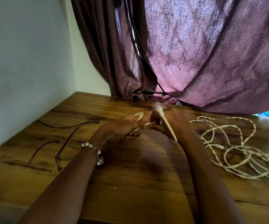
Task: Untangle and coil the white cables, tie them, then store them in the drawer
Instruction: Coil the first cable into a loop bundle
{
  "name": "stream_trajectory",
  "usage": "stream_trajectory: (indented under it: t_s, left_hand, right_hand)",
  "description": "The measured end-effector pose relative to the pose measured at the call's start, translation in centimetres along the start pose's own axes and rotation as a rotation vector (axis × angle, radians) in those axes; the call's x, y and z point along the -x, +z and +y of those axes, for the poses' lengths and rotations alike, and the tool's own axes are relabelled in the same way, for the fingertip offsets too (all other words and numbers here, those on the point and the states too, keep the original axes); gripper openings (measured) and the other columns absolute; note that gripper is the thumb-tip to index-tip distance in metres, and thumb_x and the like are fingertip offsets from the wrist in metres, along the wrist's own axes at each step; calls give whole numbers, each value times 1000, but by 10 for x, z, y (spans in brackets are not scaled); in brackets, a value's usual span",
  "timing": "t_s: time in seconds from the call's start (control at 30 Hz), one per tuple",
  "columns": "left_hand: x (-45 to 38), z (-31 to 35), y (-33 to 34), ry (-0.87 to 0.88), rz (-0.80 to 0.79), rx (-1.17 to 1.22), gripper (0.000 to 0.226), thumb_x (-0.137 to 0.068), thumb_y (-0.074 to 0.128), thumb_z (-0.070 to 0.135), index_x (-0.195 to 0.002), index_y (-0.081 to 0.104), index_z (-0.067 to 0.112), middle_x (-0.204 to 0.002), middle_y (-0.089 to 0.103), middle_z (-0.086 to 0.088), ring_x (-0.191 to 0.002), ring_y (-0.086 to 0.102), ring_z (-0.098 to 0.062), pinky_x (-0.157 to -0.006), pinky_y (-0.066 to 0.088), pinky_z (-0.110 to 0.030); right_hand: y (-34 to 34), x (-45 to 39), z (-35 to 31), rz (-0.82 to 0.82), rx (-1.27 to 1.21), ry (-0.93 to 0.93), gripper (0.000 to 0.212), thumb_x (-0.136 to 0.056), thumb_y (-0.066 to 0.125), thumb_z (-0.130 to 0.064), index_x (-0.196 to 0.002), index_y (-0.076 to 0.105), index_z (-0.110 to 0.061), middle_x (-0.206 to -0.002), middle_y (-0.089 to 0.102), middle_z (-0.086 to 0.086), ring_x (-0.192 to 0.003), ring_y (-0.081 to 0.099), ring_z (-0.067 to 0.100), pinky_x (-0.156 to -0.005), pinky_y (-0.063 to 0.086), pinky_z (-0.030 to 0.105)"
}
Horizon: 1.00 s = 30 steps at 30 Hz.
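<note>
Both my hands meet over the middle of the wooden table [130, 175]. My left hand [124, 126] grips a small coil of white cable [139, 115], whose loop sticks out above the fingers. My right hand [159, 125] pinches a straight stretch of the same white cable [167, 125]; its blurred end points up and away from me. A loose tangle of twisted white cables [237, 151] lies on the table to the right of my right arm. No drawer is in view.
Thin black ties [66, 143] lie on the table to the left of my left arm. A white wall borders the table on the left. A purple patterned curtain [203, 54] hangs along the back edge.
</note>
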<state>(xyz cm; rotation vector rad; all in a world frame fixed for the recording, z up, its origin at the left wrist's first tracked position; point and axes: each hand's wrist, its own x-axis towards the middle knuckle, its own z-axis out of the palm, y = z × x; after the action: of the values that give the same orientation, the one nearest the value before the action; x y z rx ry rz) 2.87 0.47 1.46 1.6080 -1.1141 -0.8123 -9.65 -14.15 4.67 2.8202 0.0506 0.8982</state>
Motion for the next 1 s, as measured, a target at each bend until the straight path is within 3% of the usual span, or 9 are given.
stream_trajectory:
  t_s: [0.07, 0.17, 0.27, 0.37, 0.5, 0.63, 0.77, 0.9, 1.0]
  left_hand:
    - [1, 4, 1, 34, -86, 74, 29, -97, 41, 31, -85, 55, 8, -53, 36, 1, -41, 26, -6, -36, 22, -15]
    - [2, 8, 1, 68, -77, 188, 26, -96, 44, 24, -80, 53, 6, -50, 32, 2, -39, 23, -3, -35, 20, -12]
    - [1, 6, -3, 106, -25, 401, 27, -89, 46, 27, -79, 49, 3, -44, 29, 5, -32, 20, -1, -36, 15, -11]
    - [-4, 2, -10, 127, 61, 525, 30, -90, 45, 32, -78, 46, 5, -44, 29, 5, -28, 21, -2, -38, 10, -16]
    - [-10, -5, -6, 28, 105, 464, 35, -99, 38, 31, -77, 48, 6, -44, 32, 5, -27, 28, -5, -33, 23, -11]
    - [-10, -2, -4, -19, 66, 524, 42, -90, 42, 48, -78, 46, 8, -45, 30, 3, -26, 22, -3, -33, 19, -9]
    - [-4, 1, -6, -133, -119, 532, 62, -76, 32, 71, -76, 45, 11, -43, 28, 3, -26, 16, -2, -31, 10, -11]
    - [-2, 3, -7, -173, -281, 575, 52, -87, 30, 61, -75, 42, 11, -42, 31, 5, -27, 21, 0, -30, 12, -14]
    - [2, 5, -7, -140, -223, 459, 41, -89, 38, 48, -73, 41, 10, -41, 29, 6, -28, 20, -1, -36, 9, -19]
  right_hand:
    - [-4, 2, 2, -13, 17, 41, 38, -74, 76, -43, -104, 68, -20, -87, 69, 8, -80, 66, 31, -59, 48, 34]
    - [-18, 5, 8, -48, -113, 126, 26, -68, 79, -46, -86, 74, -28, -79, 70, -2, -74, 66, 21, -59, 48, 28]
    - [-22, 9, 19, -152, -696, 289, 20, -70, 83, -13, -87, 72, -18, -64, 70, -7, -59, 65, 7, -56, 48, 18]
    - [-21, 16, 25, -17, -1225, 382, 28, -78, 66, 11, -93, 70, -12, -81, 74, -4, -74, 67, 9, -59, 52, 23]
    - [-15, 21, 27, 27, -1446, 231, 34, -84, 54, 12, -93, 71, -15, -121, 66, 5, -119, 58, 25, -89, 51, 32]
    - [-16, 12, 17, 341, -1749, 379, 29, -79, 66, -5, -108, 59, -3, -92, 72, 13, -89, 68, 28, -81, 53, 35]
    - [-12, 8, 19, 683, -1604, 511, 34, -90, 53, 8, -111, 45, -16, -78, 69, 15, -63, 68, 23, -66, 57, 40]
    - [4, 11, 31, 532, -1221, 376, 30, -92, 44, 9, -109, 63, -6, -99, 68, 16, -87, 69, 24, -75, 57, 34]
    - [15, 15, 45, 461, -583, 242, 35, -87, 53, 3, -117, 67, -11, -103, 71, 10, -91, 67, 21, -79, 54, 31]
